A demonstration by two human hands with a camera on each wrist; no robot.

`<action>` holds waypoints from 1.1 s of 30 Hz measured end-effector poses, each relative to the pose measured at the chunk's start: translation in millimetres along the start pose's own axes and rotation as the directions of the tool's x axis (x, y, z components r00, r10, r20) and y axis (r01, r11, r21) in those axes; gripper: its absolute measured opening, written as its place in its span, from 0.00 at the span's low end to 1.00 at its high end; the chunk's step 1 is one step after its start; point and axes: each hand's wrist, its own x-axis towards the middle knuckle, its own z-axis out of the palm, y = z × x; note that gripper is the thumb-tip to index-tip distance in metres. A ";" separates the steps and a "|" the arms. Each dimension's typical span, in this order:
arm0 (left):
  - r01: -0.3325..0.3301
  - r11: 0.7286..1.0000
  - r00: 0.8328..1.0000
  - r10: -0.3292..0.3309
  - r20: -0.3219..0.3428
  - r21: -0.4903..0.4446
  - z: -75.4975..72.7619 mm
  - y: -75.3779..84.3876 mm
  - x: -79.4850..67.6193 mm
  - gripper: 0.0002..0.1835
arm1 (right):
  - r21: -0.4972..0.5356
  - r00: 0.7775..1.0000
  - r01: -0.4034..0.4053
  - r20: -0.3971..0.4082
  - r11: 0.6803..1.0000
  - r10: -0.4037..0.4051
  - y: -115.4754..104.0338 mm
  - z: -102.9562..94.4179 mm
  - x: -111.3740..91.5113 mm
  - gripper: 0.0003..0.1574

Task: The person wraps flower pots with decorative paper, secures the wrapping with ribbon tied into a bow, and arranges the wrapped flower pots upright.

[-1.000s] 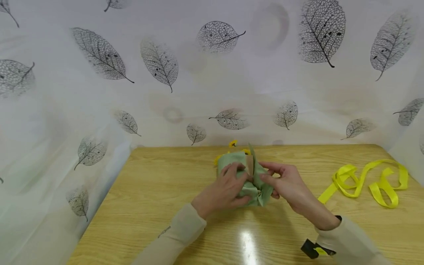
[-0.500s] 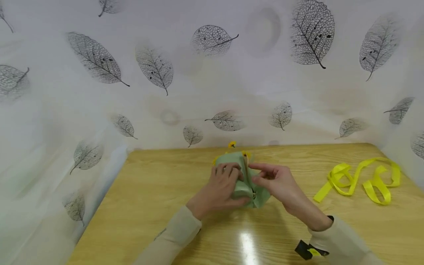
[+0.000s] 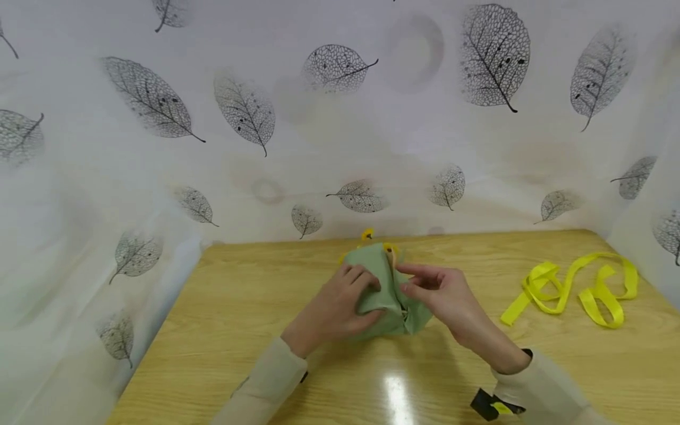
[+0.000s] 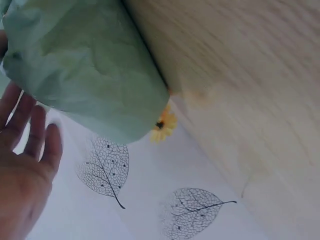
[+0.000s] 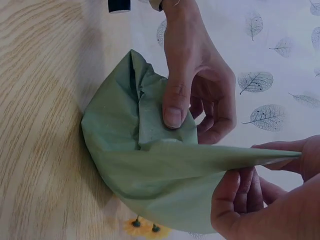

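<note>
A small bouquet wrapped in green paper [image 3: 374, 265] lies on the wooden table, with yellow flowers [image 3: 368, 234] showing at its far end. My left hand [image 3: 332, 310] is at the bundle's left side. In the right wrist view its thumb lies on the green paper [image 5: 150, 170], while its loosely bent fingers are on the far side. The left wrist view shows those fingers [image 4: 37, 132] spread beside the paper. My right hand [image 3: 451, 301] pinches the paper's free edge between thumb and fingers and holds it taut. The stems inside are mostly hidden.
A long yellow ribbon [image 3: 560, 295] lies in loose loops on the right of the wooden table [image 3: 239, 295]. Behind the table hangs a pale cloth [image 3: 319, 136] printed with dark leaves. A black strap piece [image 3: 483, 404] hangs by the right sleeve.
My right hand has drawn the paper flap leftward over the bundle, narrowing the opening. My left hand has slid off the front toward the left side, its fingers loosening. The head view has shifted slightly.
</note>
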 end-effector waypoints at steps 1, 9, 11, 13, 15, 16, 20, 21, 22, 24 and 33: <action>-0.005 1.000 1.000 0.005 -0.016 -0.013 0.0 -0.5 -1.0 0.16 | 0.007 1.000 -0.001 -0.001 1.000 0.001 0.2 0.4 -0.2 0.26; 0.026 0.984 0.999 -0.033 -0.039 -0.177 2.3 -2.0 -8.8 0.18 | 0.045 1.000 0.006 0.006 0.999 -0.006 1.2 11.4 0.2 0.22; 0.030 0.975 0.999 -0.038 -0.030 -0.222 1.3 -2.9 -8.7 0.18 | 0.046 1.000 0.012 0.013 0.999 -0.013 1.3 16.0 0.2 0.20; 0.052 0.956 0.998 -0.058 -0.012 -0.288 -0.5 -4.9 -8.5 0.15 | 0.050 0.999 0.025 0.024 0.998 -0.026 1.9 21.7 -0.3 0.19; 0.112 0.917 0.994 -0.107 0.033 -0.382 -3.8 -7.4 -9.1 0.11 | 0.054 0.999 0.027 0.025 0.998 -0.029 2.4 27.4 -1.4 0.18; 0.153 0.886 0.988 -0.143 0.056 -0.439 -5.5 -9.2 -9.3 0.10 | 0.054 0.999 0.027 0.022 0.998 -0.028 2.8 30.1 -2.0 0.18; 0.370 0.671 0.926 -0.325 0.194 -0.643 -10.0 -18.1 -8.7 0.17 | 0.044 0.999 0.037 0.008 0.998 -0.037 3.6 38.3 -4.7 0.16; 0.408 0.609 0.907 -0.358 0.223 -0.680 -10.5 -20.5 -7.6 0.19 | 0.036 0.999 0.044 0.009 0.998 -0.044 3.7 39.4 -5.6 0.15; 0.435 0.550 0.891 -0.379 0.250 -0.713 -10.8 -22.7 -6.5 0.22 | 0.029 0.999 0.051 0.010 0.998 -0.051 3.9 40.2 -6.1 0.15; 0.478 0.455 0.862 -0.410 0.299 -0.751 -11.3 -26.7 -4.4 0.29 | 0.006 0.997 0.073 0.022 0.997 -0.073 5.4 41.5 -7.0 0.15; 0.604 0.361 0.770 -0.494 0.404 -0.710 -15.0 -31.7 10.0 0.38 | -0.190 0.946 0.324 0.047 0.927 -0.321 20.9 51.4 -14.2 0.15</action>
